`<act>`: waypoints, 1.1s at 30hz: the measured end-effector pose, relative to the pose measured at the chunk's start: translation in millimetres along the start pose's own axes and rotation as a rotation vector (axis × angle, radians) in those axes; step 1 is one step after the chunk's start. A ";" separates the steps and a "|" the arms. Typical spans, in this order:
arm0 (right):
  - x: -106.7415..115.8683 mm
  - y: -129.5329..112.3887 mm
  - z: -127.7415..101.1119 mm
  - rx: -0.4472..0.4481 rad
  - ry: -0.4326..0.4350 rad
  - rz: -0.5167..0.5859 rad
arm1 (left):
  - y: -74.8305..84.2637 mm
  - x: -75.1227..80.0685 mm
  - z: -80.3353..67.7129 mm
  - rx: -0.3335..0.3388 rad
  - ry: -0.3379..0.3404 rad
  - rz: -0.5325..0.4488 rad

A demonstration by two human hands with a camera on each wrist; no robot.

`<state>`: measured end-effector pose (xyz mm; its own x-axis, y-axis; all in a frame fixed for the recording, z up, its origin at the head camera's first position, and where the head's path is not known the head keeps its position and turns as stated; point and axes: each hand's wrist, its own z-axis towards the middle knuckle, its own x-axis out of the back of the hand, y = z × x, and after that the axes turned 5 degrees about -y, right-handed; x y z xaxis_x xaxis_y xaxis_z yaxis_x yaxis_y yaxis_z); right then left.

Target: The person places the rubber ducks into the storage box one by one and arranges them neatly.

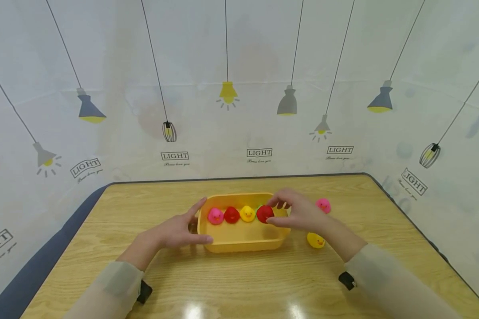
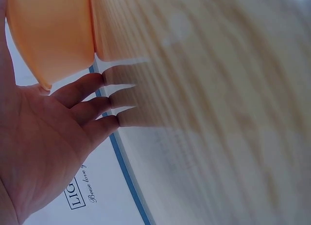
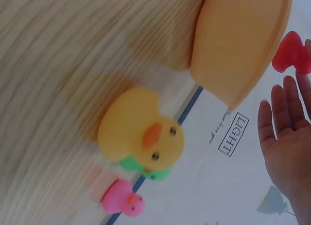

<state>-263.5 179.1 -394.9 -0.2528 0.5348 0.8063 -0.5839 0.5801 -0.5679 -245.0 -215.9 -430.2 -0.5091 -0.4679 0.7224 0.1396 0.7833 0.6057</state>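
Red toy duck (image 1: pixel 265 215) held in the right grip (image 1: pixel 301 212), between thumb and fingertips; this grip is narrow, spanning little more than the duck itself. The right wrist view shows the held duck above the rim of a yellow-orange tray (image 1: pixel 243 235), whose right-hand end lies directly beneath the grip. Left of the held duck, three ducks sit in the tray in a row leading away from the right grip: first a yellow duck (image 1: pixel 247 214), next a second red duck (image 1: pixel 232 215), and farthest a pink duck (image 1: pixel 215 217). A green shape (image 1: pixel 259 206), mostly hidden, shows at the held duck's edge.

The left grip (image 1: pixel 179 230) is wide and holds no duck: its thumb lies at the tray's near edge, its index finger points to the far corner, and the other fingers extend low beside the tray's left end.

Outside the tray, on the wooden surface (image 1: pixel 239 283), another yellow duck (image 1: pixel 316 240) rests to the right of the right grip and nearer the wearer; another pink duck (image 1: pixel 323 205) lies just beyond the wrist. A green duck (image 3: pixel 163 174), partly covered by the yellow one, appears between these two in the right wrist view. Beyond both grips stands a pale backdrop (image 1: pixel 207 102) printed with hanging lamps and the word LIGHT.
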 end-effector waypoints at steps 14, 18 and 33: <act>-33.2 -19.9 30.9 0.000 -0.058 0.077 | -0.7 -0.2 1.0 -0.015 0.004 0.006; -42.3 -25.9 37.8 -0.004 -0.071 0.116 | -0.6 -0.5 0.7 -0.015 0.005 0.007; -74.0 -43.8 56.3 -0.011 -0.093 0.150 | -2.3 -0.8 1.8 -0.014 0.016 0.002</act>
<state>-262.6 79.5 -420.3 -0.4067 0.5571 0.7241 -0.5258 0.5054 -0.6842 -246.4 -216.5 -432.8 -0.4953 -0.4727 0.7289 0.1524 0.7787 0.6086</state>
